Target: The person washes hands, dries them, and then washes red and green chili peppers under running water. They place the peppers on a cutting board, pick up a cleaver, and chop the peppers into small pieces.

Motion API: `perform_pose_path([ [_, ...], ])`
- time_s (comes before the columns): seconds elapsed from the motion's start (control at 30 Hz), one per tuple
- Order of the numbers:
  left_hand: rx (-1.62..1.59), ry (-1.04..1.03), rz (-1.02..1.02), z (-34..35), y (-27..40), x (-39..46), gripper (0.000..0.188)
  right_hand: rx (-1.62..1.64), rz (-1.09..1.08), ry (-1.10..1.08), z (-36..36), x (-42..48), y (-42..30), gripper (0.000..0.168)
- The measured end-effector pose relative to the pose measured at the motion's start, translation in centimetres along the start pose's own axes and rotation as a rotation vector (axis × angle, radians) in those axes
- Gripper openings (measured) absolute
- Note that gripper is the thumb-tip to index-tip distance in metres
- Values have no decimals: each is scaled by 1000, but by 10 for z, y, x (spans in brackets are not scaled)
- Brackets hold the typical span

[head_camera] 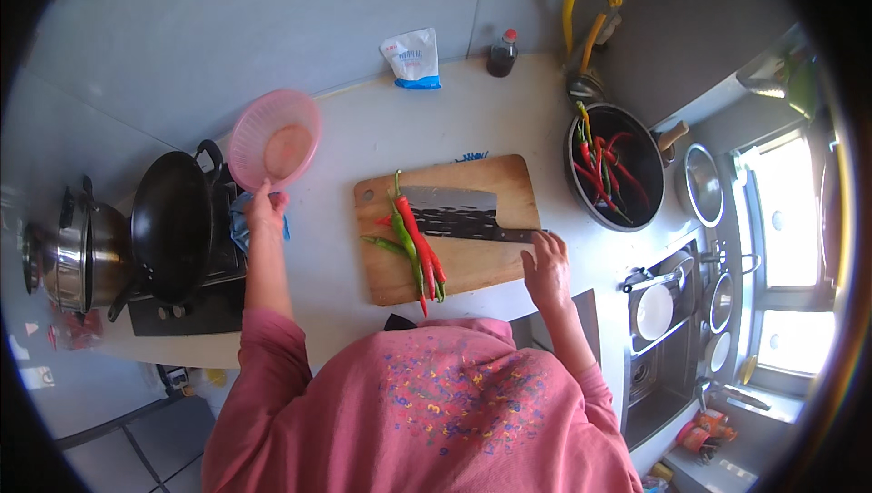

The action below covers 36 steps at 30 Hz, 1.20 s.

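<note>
My left hand [264,210] grips the near rim of a pink plastic colander bowl [304,126], which is tipped so that its inside shows. My right hand [549,272] is at the right edge of a wooden cutting board [484,265], its thumb apart from the fingers. Its fingertips lie at the butt of the cleaver's [453,210] black handle; whether they touch it is hard to tell. The cleaver rests flat on the board. Red chili peppers [419,231] and green chili peppers [404,237] lie on the board at the blade's left part, covering some of it.
A black pot [647,186] with several chilies stands right. A wok [170,220] and steel pot [105,261] sit left, a blue cloth [240,224] beside them. At the wall are a white-and-blue packet [414,60] and red-capped bottle [503,56]. A sink [657,384] lies far right.
</note>
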<state>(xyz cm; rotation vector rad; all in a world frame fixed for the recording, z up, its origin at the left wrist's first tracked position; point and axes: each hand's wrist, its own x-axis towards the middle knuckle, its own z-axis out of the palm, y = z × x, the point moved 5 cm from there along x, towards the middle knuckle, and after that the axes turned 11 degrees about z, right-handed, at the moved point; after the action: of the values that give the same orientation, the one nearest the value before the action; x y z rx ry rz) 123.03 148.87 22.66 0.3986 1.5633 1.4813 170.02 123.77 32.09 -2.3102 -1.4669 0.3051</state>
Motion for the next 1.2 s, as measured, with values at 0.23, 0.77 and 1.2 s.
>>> perform_pose_path([
  [0.23,490,-616,-263,18,-74,-177,27,-176,-346,-53,60,22,-12,44],
  [0.77,452,-786,-267,92,-118,-268,54,-354,-118,102,-35,3,39,39],
  [1.2,1264,-2096,1596,184,-83,-299,81,410,570,-211,-23,-34,65,45],
])
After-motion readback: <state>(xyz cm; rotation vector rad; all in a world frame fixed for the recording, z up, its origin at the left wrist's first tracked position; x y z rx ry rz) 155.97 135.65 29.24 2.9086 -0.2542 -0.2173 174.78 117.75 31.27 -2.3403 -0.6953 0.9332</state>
